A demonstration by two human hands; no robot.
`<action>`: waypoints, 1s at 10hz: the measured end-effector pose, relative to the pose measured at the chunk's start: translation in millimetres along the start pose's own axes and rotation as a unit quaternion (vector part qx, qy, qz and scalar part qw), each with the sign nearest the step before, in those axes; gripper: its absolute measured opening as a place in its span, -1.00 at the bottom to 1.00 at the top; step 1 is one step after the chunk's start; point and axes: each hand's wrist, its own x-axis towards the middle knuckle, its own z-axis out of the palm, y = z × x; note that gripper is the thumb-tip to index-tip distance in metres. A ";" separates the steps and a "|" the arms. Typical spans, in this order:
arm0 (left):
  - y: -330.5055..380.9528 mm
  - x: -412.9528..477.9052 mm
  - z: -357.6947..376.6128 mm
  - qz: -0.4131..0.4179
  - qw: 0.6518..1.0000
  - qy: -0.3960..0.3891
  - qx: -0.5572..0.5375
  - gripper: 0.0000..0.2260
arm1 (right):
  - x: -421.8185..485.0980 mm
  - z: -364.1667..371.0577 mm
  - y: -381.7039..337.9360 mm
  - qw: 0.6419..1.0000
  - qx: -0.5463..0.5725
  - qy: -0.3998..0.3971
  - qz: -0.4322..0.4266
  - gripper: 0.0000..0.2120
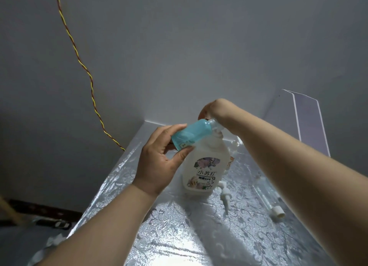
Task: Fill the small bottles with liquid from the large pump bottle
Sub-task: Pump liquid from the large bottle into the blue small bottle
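The left hand (159,162) held the small blue bottle (191,135) by its base, thumb on one side and fingers on the other. The bottle was tilted so its open neck pointed up and away from the palm, towards the spout of the large pump bottle (205,166). That big bottle stood on the table (179,236) just beyond the left hand's fingertips. The right hand (213,110) was bent over its top, fingers curled down round the pump head, though I could not see from there how hard it pressed.

To my eye the neck met the spout right under the right wrist, but whether it sat squarely under the outlet was hidden. Doing this well would mean steadying the small bottle's neck against the spout, pressing slowly with short strokes, and stopping before the liquid reached the shoulder. A loose pump top (225,194) lay on the table below the right forearm, near enough to cap it.
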 end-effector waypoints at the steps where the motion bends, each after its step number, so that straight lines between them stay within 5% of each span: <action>1: -2.7 -0.5 0.4 -0.005 1.000 -0.002 0.005 -0.63 | 8.6 4.9 3.0 0.994 -0.104 -0.045 -0.001 -0.62; 2: -3.6 -0.8 -0.7 -0.006 1.000 -0.001 0.018 -0.63 | 19.2 4.7 1.0 0.981 -0.181 -0.066 -0.012 -0.65; 5: 1.2 -0.2 -2.0 -0.004 1.000 0.008 0.022 -0.63 | 1.0 -9.6 -4.6 0.993 -0.114 0.013 -0.023 -0.70; 8: -3.2 -0.6 -0.7 -0.004 1.000 0.004 0.030 -0.65 | 32.8 6.2 -4.3 0.967 -0.225 -0.114 0.035 -0.68; 10: -1.0 -0.5 -1.7 -0.008 0.999 0.004 0.032 -0.64 | 24.0 4.4 -4.2 0.988 -0.146 -0.049 0.026 -0.70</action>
